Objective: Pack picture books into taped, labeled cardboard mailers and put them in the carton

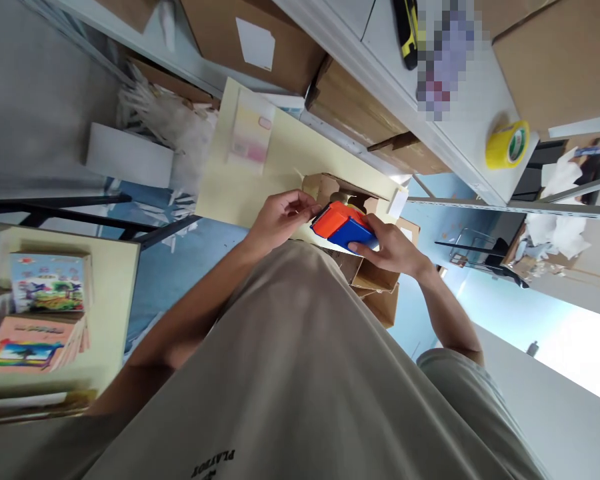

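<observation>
Hands first: your right hand (393,248) is closed around the blue end of the orange and blue plastic tape dispenser (344,228), and it holds it up just over the small open brown cardboard box (330,189). Your left hand (280,217) is partly curled, with its fingertips (314,210) touching the orange end by the toothed edge. The box sits on the pale yellow desk (290,157), near a flat pink and yellow packet (250,133).

You can guess that the dispenser is hard, light and smooth, so it will not bend. Keep hold of its thick blue body. Be careful of the toothed edge; it looks sharp. The box is thin card and may crush or slide if you press hard.
</observation>
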Demonstrator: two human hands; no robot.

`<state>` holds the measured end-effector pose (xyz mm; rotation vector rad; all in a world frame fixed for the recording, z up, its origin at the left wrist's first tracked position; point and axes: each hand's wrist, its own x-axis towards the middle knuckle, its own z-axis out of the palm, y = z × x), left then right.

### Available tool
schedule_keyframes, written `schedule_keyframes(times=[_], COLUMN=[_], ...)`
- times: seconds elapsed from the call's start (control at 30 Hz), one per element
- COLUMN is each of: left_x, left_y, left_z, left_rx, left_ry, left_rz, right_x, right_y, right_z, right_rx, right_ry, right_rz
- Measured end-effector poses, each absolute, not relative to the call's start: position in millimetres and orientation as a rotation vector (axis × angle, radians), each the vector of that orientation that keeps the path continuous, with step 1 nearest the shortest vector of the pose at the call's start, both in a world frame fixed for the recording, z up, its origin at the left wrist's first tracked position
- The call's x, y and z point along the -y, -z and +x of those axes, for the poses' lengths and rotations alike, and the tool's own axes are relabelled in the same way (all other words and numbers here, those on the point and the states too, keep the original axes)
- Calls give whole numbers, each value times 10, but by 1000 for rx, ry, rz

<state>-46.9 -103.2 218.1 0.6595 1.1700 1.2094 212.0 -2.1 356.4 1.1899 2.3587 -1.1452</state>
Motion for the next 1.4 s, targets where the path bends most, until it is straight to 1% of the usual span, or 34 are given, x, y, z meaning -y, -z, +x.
schedule_keyframes(times=[0.13,0.27,0.4,0.53,0.63,0.73,0.9,1.03,1.23,1.4], left_x=[1023,1108,1159,1036,886,760,661,656,655,632], left_y=[-2035,-1903,-1790,-1596,-1430,-1289,-1088,-946,-841,-843], left_z=[-402,-170,-65,-176,-200,-137,-42,-25,-21,27], left_rx=[-1135,-1114,-1132,-1202,-1234,-1257,-1297,-1319,-1335,-1351], left_ry=[-1218,-1188,-1210,-1218,-1213,-1218,-1195,-1178,-1157,-1135], left_rz=[531,420,388,296,257,225,187,168,175,135], right_x=[-13,-106,-292,-500,-612,-668,-709,-719,-695,-699], right_y=[-3612,-3725,-4084,-4488,-4590,-4493,-4157,-3962,-3864,-3783], right_z=[1888,1760,1650,1546,1434,1284,1137,1129,1100,1117], right_rx=[-2132,-1987,-1803,-1684,-1682,-1703,-1756,-1760,-1746,-1719], right_ry=[1048,957,948,857,745,650,510,491,412,425], right_rz=[1335,1311,1189,1208,1233,1225,1169,1150,1162,1176])
